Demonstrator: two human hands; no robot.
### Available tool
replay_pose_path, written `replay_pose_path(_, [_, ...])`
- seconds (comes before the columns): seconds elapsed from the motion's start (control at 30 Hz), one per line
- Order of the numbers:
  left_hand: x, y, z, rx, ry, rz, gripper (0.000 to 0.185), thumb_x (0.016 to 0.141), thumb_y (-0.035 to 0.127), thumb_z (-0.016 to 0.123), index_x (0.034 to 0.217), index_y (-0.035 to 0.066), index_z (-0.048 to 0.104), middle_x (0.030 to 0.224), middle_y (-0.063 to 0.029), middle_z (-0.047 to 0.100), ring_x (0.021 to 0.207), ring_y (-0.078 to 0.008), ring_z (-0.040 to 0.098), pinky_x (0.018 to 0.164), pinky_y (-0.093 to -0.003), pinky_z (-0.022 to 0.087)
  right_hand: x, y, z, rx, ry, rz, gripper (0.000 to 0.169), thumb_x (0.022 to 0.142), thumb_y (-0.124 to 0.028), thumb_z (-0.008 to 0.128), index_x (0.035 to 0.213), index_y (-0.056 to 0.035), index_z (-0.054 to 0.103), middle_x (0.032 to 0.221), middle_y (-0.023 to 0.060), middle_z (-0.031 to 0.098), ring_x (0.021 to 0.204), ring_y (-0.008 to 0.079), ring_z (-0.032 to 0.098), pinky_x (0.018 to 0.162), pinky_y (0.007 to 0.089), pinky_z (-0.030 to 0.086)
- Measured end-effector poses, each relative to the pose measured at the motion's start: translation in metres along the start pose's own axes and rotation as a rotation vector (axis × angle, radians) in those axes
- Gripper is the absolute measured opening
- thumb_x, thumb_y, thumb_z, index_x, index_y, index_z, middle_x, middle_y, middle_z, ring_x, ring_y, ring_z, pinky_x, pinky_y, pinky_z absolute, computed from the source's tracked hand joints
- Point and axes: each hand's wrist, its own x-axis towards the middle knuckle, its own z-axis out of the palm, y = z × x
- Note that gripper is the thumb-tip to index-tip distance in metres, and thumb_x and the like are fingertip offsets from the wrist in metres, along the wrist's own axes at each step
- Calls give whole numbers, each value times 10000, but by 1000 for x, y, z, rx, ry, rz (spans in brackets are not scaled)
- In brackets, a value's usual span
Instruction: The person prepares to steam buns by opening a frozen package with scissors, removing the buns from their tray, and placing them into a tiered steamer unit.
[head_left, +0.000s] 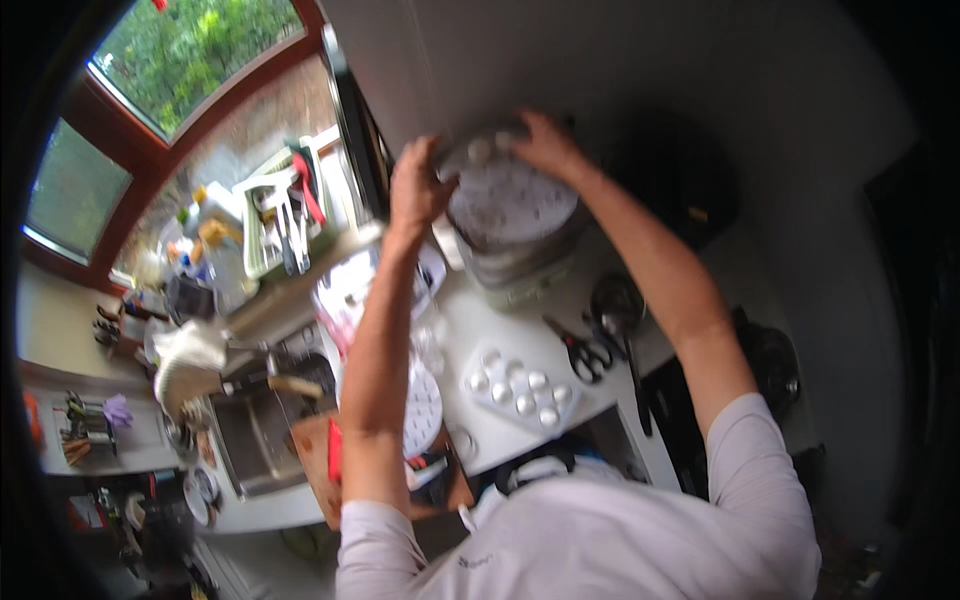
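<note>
Before me stands an electric food steamer with stacked tiers (517, 259), its perforated white top tray (517, 199) facing up. Two small pale round items (480, 152) lie near the tray's far edge. My left hand (420, 184) is at the steamer's left rim, thumb and fingers apart. Across from it, my right hand (547, 146) reaches over the far right rim, fingertips close to the pale items. Motion blur hides whether either hand grips anything. Nearer me, a plastic egg tray (521, 390) carries several white egg-like rounds.
Black-handled scissors (585, 356) and a ladle (630, 360) lie right of the egg tray. Leftward are a perforated white disc (424, 412), a wooden board (319, 457) and a steel sink (259, 446). A utensil basket (281, 214) stands by the window.
</note>
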Motion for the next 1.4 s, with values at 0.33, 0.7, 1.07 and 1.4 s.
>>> replay_pose_path(0.33, [-228,66,-37,-82,-591,-342,284,654,16,708,933,51,668,870,-138,660,793,-326,635,698,-416,512,-257,-126,-41,278,-637,117,195,769,-109,670,943,-19,659,824,99,657,737,207,638,691,319,507])
replay_pose_path(0.7, [-330,58,13,546,-784,-111,117,675,9,640,781,56,653,858,-118,637,857,-281,619,716,-370,514,-380,-113,41,-380,-635,-179,102,708,-77,626,804,-84,592,863,77,581,837,258,593,666,357,529])
replay_pose_path(1.07, [-328,54,15,486,-897,21,150,688,9,664,829,58,655,888,-96,652,927,-257,617,754,-363,527,-395,-120,62,-493,-561,22,140,741,-84,624,877,-75,596,848,86,604,880,257,593,682,345,544])
replay_pose_path(1.4, [-318,32,16,355,-1049,180,200,675,5,616,861,80,626,909,-118,607,910,-304,617,754,-402,520,-388,-123,65,-522,-569,232,264,711,-52,665,960,-64,579,1017,153,543,972,313,552,806,368,495])
